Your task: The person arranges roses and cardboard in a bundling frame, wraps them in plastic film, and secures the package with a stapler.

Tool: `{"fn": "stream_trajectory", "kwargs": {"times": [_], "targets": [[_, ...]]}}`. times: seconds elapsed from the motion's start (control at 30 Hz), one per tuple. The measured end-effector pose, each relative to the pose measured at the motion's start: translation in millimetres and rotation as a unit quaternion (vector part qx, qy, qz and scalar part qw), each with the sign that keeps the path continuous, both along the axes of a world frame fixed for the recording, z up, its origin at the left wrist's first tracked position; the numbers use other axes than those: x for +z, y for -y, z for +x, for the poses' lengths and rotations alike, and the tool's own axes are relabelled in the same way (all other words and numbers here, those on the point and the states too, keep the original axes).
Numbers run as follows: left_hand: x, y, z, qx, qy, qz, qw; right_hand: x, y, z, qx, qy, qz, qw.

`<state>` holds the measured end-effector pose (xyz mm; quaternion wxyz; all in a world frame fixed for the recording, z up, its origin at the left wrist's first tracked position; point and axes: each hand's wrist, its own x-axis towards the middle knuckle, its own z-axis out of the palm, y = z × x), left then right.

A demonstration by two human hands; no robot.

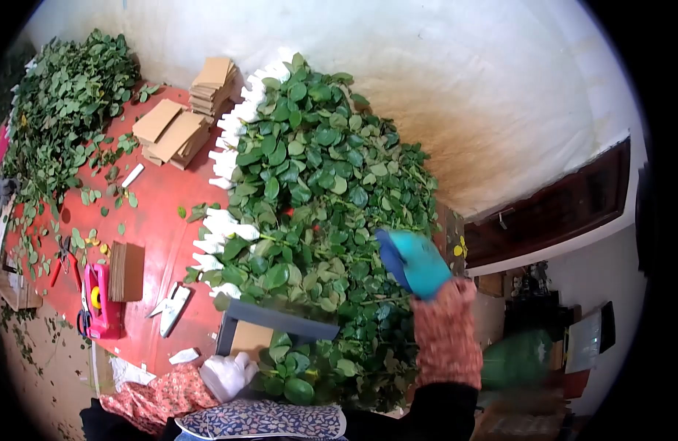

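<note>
The white-gloved left hand [227,377] curls beside flat brown cardboard [249,338] in a dark grey frame [287,319]; the teal-and-blue-gloved right hand [416,262] is over green leafy stems [328,176] heaped on the red table [162,235]. I can't tell if either grips anything. Stem handling, apparently, calling for gentle separating.

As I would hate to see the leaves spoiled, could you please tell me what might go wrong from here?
The dark frame lies against the leaves, so moving it might crease or tear some.

The right hand is right at the foliage; a sideways sweep could snag stems and disarray the white-wrapped ends.

The cards by the wall are stacked unevenly, so a knock might make the top ones slide.
</note>
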<state>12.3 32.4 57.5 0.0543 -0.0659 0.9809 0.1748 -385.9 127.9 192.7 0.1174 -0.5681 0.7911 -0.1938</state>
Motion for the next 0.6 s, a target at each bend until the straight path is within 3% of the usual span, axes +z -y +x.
{"fn": "stream_trajectory", "kwargs": {"times": [0.1, 0.13, 0.17, 0.23, 0.3, 0.33, 0.37, 0.43, 0.47, 0.6], "targets": [[-11.2, 2.6, 5.9, 0.025, 0.017, 0.079, 0.996, -49.8, 103.6, -70.8, 0.013, -0.079, -0.142, 0.987], [-13.2, 2.8, 7.2, 0.057, -0.009, 0.105, 0.993, -54.8, 142.2, -86.2, -0.02, -0.087, -0.132, 0.987], [-18.0, -0.8, 8.1, 0.101, 0.04, 0.115, 0.987, -58.3, 178.1, -101.0, -0.054, -0.093, -0.121, 0.987], [-25.6, 3.6, 11.7, 0.04, -0.07, 0.11, 0.991, -81.3, 243.9, -143.9, -0.095, -0.131, -0.064, 0.985], [-49.9, 5.1, 22.1, -0.007, -0.034, 0.07, 0.997, -102.1, 287.4, -165.5, -0.093, -0.19, -0.05, 0.976], [9.7, 9.1, -7.3, 0.21, 0.184, 0.228, 0.933, -102.8, 303.5, -164.1, -0.097, -0.25, -0.023, 0.963], [-16.7, -3.3, 4.2, 0.234, 0.011, 0.175, 0.956, -103.6, 311.1, -163.5, -0.107, -0.238, 0.023, 0.965], [-3.8, -2.2, -1.2, 0.243, 0.067, 0.147, 0.956, -109.5, 317.4, -158.1, -0.153, -0.228, 0.064, 0.96], [-7.4, -4.1, -0.6, 0.248, 0.068, 0.15, 0.955, -106.8, 321.9, -161.0, -0.148, -0.22, 0.148, 0.953], [-10.2, -11.6, 1.3, 0.256, 0.034, 0.097, 0.961, -105.8, 301.1, -157.9, -0.093, -0.268, 0.117, 0.952]]}}
